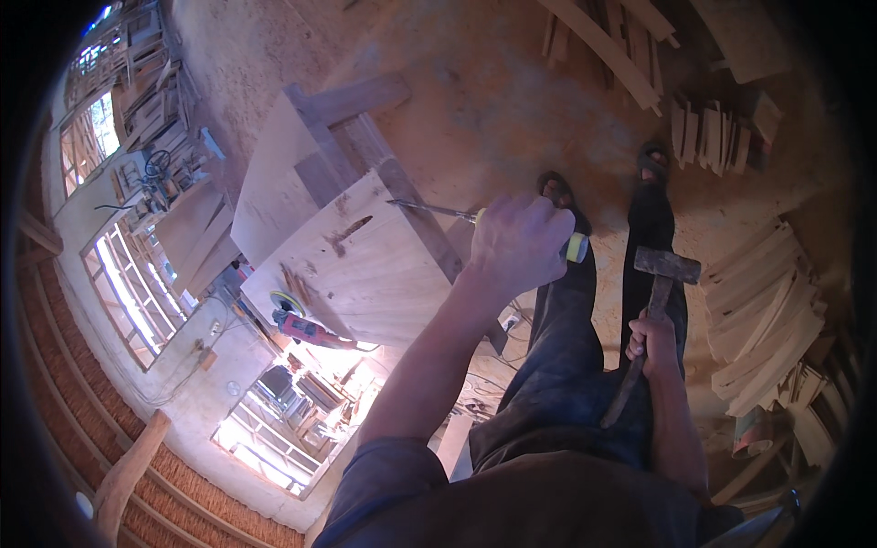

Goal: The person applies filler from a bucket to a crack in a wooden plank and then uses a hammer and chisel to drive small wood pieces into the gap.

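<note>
My left hand (523, 239) is closed around the yellow handle of a chisel (437, 209). Its thin steel shaft points left, and the tip is at the edge of a pale wooden board (384, 269); whether it touches cannot be told. A dark slot (355, 228) and some rough marks show in the board's face. Lower down, at my right thigh, my right hand (652, 344) grips the wooden handle of a hammer (668, 264), its blocky head upward and away from the chisel. A red angle grinder (312, 331) with a round disc lies at the board's near left edge.
Heavy timber pieces (352, 100) adjoin the board. Stacked curved wooden slats (763, 315) stand at the right, with short upright offcuts (711, 137) beyond. Long planks (607, 41) lie at the far right. My feet (652, 160) stand on the dusty floor (475, 119). Windows (142, 283) line the left wall.
</note>
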A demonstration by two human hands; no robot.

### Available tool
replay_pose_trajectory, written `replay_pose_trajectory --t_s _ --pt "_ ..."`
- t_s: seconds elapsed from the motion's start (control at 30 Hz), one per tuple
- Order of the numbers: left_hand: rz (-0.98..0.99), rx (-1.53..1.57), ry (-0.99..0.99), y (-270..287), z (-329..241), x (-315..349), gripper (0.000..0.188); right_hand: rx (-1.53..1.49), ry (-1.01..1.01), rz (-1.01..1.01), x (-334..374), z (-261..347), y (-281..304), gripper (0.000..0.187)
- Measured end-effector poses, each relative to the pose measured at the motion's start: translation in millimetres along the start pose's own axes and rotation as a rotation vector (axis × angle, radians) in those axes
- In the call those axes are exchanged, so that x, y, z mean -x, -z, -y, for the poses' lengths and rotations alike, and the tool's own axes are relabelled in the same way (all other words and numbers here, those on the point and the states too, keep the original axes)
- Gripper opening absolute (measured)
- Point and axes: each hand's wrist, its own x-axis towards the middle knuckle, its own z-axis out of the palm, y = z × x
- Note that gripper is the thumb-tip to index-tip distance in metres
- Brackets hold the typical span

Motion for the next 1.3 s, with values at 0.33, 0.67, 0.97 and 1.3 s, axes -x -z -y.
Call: replay_pose_trajectory --t_s 0.33,0.67,0.97,1.3 --pt "0.179 0.095 -0.141 28 1 26 0.031 -0.041 0.472 -0.115 64 10 -56 0.020" --pt "0.039 0.179 -0.086 46 7 27 0.032 0.221 0.536 0.028 96 -3 -110 0.020" --pt "0.051 0.133 0.166 61 7 2 0.032 0.462 0.592 -0.027 120 54 -135 0.022" --pt "0.100 0.098 0.400 58 3 -28 0.022 0.604 0.540 -0.032 126 100 -142 0.018"
